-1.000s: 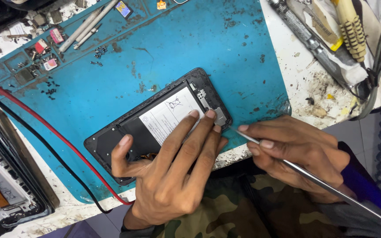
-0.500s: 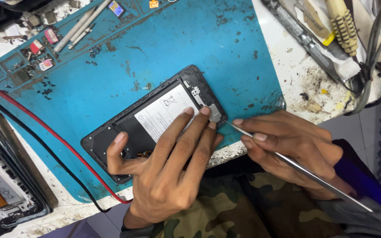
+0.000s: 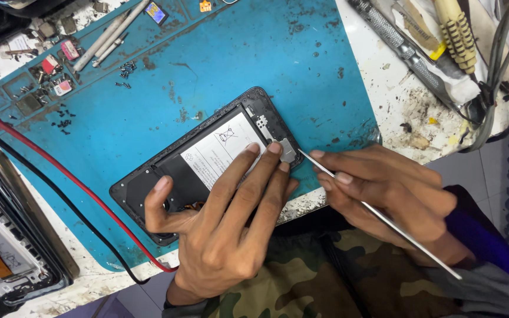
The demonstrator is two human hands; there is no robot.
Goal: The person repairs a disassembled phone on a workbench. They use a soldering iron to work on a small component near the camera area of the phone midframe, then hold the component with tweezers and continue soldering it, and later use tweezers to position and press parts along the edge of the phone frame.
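My left hand (image 3: 225,235) presses opened phone (image 3: 207,159) flat on blue mat (image 3: 237,59), fingers spread. My right hand (image 3: 384,194) pinches thin metal tool (image 3: 378,215); tip seemingly touches phone's corner.

Opened black phone (image 3: 207,159), back cover off, white-labelled battery exposed, lying diagonally on the blue mat. Thin metal pry tool (image 3: 384,219) slanted, tip at phone's lower-right corner.

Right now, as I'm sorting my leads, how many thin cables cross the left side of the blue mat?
2: a red cable and a black cable beside it, both running diagonally from the left edge over the blue mat toward the left hand. Others may be hidden.
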